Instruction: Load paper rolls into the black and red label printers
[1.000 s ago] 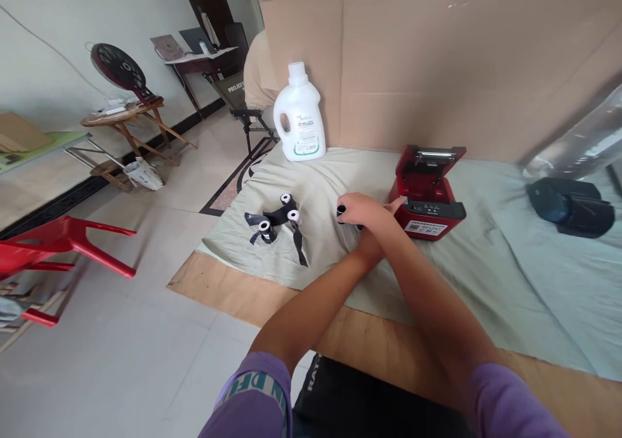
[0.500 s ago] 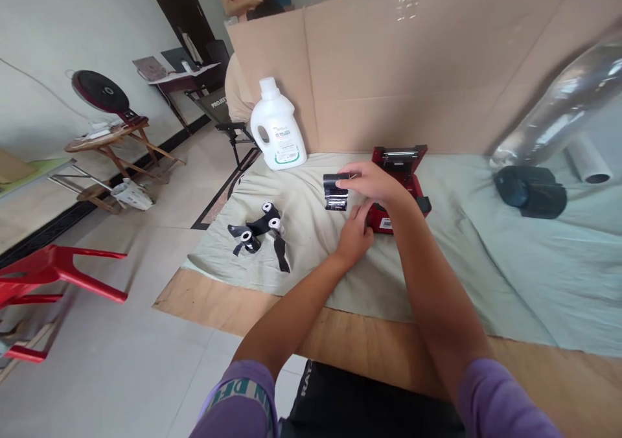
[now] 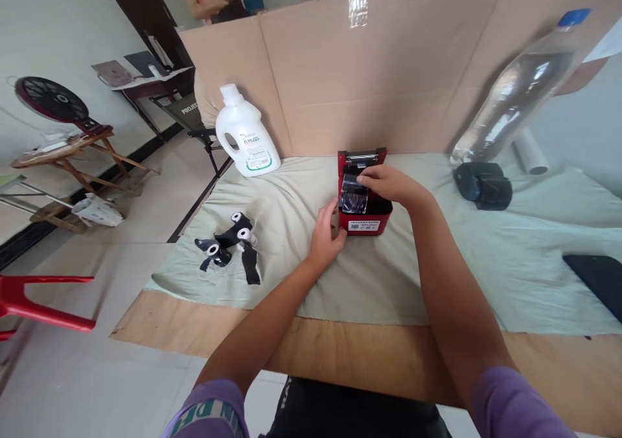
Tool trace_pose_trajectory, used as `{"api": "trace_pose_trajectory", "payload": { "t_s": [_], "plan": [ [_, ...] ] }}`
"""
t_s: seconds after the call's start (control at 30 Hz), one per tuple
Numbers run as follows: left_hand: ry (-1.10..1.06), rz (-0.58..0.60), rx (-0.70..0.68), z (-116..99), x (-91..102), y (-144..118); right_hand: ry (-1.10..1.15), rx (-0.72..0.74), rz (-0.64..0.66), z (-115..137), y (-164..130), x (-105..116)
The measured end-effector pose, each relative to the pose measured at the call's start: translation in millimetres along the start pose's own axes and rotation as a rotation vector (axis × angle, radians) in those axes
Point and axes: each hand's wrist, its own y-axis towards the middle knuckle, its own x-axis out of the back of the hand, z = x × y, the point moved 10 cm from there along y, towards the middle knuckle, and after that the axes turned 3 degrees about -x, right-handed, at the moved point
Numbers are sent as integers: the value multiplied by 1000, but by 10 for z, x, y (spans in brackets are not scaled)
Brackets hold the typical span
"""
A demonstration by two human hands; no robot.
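Note:
A small red printer (image 3: 365, 219) with its lid up stands on a pale green cloth (image 3: 437, 276). My right hand (image 3: 389, 183) holds a black roll (image 3: 352, 190) over the printer's open bay. My left hand (image 3: 326, 234) rests against the printer's left front corner, fingers on its side. To the left on the cloth lie several small black rolls with white cores and loose black strips (image 3: 229, 243).
A white detergent jug (image 3: 245, 133) stands at the back left before a cardboard wall (image 3: 389, 69). A clear plastic bottle (image 3: 515, 91), a white paper roll (image 3: 530, 151) and a black device (image 3: 483, 185) sit at the right. A dark flat object (image 3: 597, 282) lies at the far right edge.
My right hand has carried the black roll from the cloth, to the right, to over the printer's open bay. My left hand has moved to the printer's left side. The view has swung left.

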Motion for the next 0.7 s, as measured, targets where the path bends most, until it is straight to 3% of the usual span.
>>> {"api": "trace_pose_trajectory", "payload": {
  "t_s": [0.13, 0.3, 0.47, 0.57, 0.7],
  "plan": [
    [164, -92, -107, -169, 85, 2, -160, -12, 62, -98, 100, -141],
    [347, -70, -228, -338, 25, 24, -321, -52, 32, -179, 202, -223],
    [369, -55, -276, -509, 67, 124, -332, -73, 27, -219, 220, -230],
    [398, 32, -322, -649, 68, 252, -326, -79, 18, -262, 237, -217],
    [455, 242, -403, -799, -2, 454, -266, -62, 24, -307, 253, -198]
  ]
}}
